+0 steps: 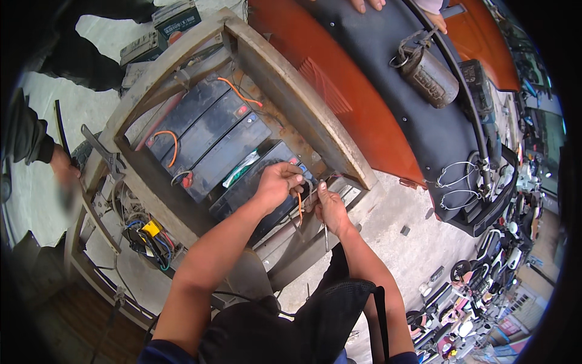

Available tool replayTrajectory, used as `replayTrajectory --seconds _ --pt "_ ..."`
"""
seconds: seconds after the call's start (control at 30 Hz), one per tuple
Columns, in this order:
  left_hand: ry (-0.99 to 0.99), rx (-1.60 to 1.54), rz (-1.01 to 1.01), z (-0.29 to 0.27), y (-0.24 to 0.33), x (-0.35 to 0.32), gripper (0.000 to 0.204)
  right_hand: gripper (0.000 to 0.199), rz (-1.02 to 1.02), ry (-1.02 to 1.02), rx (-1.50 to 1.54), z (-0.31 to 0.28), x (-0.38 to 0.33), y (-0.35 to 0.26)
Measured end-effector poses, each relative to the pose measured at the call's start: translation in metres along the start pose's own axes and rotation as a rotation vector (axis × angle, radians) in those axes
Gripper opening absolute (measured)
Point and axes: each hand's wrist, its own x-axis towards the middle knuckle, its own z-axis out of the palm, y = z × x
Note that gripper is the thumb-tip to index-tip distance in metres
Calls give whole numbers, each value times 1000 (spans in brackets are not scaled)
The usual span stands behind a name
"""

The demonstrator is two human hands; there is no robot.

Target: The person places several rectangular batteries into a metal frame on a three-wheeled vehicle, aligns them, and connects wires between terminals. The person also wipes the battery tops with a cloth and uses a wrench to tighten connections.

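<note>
Several dark batteries (213,134) lie side by side inside a rusty metal frame (291,91), some linked by short orange wires (176,145). Over the corner of the nearest battery, my left hand (280,187) is closed in a pinch by the terminals; what the fingertips hold is too small to make out. Close beside it, my right hand (332,209) is wrapped round a thin metal rod-like tool (327,238), whose lower end points toward me. Thin wires (309,197) run between the two hands. A green and white packet (241,170) is tucked in the gap between batteries.
An adjustable wrench (103,148) rests on the frame's left side, above bundled wiring with a yellow connector (151,228). Another person's hand (65,173) is at the left. An orange and black body panel (364,91) carries a metal cylinder (429,77); more hands touch its top.
</note>
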Motion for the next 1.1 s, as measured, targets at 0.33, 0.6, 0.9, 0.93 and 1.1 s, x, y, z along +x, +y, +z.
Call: replayTrajectory --seconds 0.33,0.6,0.9,0.93,1.1 --pt "77 89 13 9 3 -3 12 8 -145 -46 -168 7 -6 12" --pt "-91 215 52 9 0 -25 11 36 -139 -50 61 6 -25 -6" --pt "-308 123 14 9 -22 -37 18 35 -174 -59 6 -5 -37 8" --pt "-314 121 12 8 -22 -37 19 32 -182 -25 -33 -5 -37 9" --pt "-329 124 -10 7 -24 -36 20 19 -423 174 -305 -2 -35 13"
